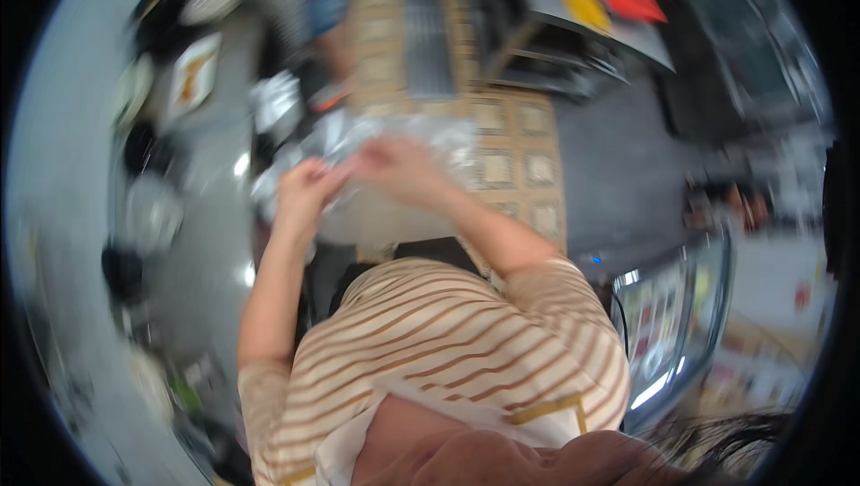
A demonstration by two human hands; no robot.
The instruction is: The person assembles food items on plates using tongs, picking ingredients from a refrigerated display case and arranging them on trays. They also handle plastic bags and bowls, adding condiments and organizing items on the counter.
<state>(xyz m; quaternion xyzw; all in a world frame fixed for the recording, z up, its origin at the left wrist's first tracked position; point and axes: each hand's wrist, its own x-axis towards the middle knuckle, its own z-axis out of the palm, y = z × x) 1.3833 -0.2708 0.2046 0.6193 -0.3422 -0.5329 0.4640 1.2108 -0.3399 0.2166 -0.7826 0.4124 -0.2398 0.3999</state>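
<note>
Currently, the left hand (309, 183) is pinching clear plastic (385, 213) at the striped shirt's (439, 329) eleven o'clock; at its three o'clock, the right hand (394, 163) is blurring, so I cannot tell its grip.

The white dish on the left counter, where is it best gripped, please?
Probably take the white dish by its long right rim, coming from the right: brownish food lies along its middle, and a pale rounded item stands close on its left.

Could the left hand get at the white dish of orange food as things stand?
Probably not: the left hand seems to be gripping clear plastic, and the dish lies farther forward on the counter.
</note>
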